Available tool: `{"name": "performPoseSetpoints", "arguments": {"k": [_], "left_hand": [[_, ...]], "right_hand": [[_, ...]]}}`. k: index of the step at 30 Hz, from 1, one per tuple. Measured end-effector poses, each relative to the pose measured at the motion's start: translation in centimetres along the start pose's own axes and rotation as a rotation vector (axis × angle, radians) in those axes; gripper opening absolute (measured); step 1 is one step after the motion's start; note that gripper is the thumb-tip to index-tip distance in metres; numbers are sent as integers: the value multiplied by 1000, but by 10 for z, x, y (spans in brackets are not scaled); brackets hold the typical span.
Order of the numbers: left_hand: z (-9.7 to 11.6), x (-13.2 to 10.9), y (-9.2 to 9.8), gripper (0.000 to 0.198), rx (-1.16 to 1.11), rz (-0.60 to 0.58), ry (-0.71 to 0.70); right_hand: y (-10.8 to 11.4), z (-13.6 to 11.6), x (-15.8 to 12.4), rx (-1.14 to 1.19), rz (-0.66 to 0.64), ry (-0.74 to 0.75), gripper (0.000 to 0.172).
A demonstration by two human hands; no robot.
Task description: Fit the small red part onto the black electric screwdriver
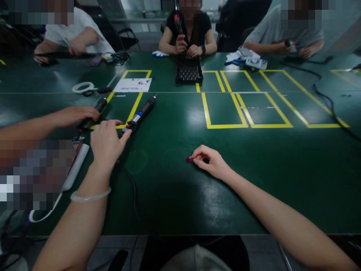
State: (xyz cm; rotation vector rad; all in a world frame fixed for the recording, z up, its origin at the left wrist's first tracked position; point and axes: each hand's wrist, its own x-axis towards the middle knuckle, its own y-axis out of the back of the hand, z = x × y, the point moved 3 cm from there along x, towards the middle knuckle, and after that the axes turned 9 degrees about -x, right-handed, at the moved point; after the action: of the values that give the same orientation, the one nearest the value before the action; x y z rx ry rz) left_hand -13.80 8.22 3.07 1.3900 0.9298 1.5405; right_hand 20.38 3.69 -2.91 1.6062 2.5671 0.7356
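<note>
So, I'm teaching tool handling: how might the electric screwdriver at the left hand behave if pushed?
The electric screwdriver would probably swivel or roll, given its long, rounded body. It should stay stiff, since it looks straight and hard-cased. The black cord nearby, if attached, might drag on it.

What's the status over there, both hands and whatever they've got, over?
Left hand at rear end of electric screwdriver. Right hand pinching small red-and-black piece. Another person's hand close beside the left.
</note>
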Motion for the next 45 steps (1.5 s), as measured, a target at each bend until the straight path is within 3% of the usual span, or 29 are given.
{"name": "performPoseSetpoints", "arguments": {"k": [3,5,7,11,17,24,30,38,45], "left_hand": [[-27,2,-7,72,113,-234,184],[-29,1,-13,74,146,-395,240],[-20,0,-17,73,160,-448,229],[15,-5,-24,65,155,-421,102],[65,-17,-26,60,107,-284,-126],[99,-38,-28,48,65,-211,-324],[127,-63,-25,36,-38,-203,-507],[142,-76,-24,30,-202,-239,-817],[140,-72,-26,31,-282,-331,-916]], "right_hand": [[-1,2,0,15,-2,-24,6],[-1,2,0,20,-4,-42,6],[-1,3,0,26,-8,-64,8],[0,4,0,28,-14,-86,11],[0,2,1,14,-11,-83,12],[-1,1,1,-12,8,-65,11],[3,-3,2,-161,69,45,3],[8,-10,0,-480,86,190,8],[2,-10,-4,-731,6,282,4]]}}
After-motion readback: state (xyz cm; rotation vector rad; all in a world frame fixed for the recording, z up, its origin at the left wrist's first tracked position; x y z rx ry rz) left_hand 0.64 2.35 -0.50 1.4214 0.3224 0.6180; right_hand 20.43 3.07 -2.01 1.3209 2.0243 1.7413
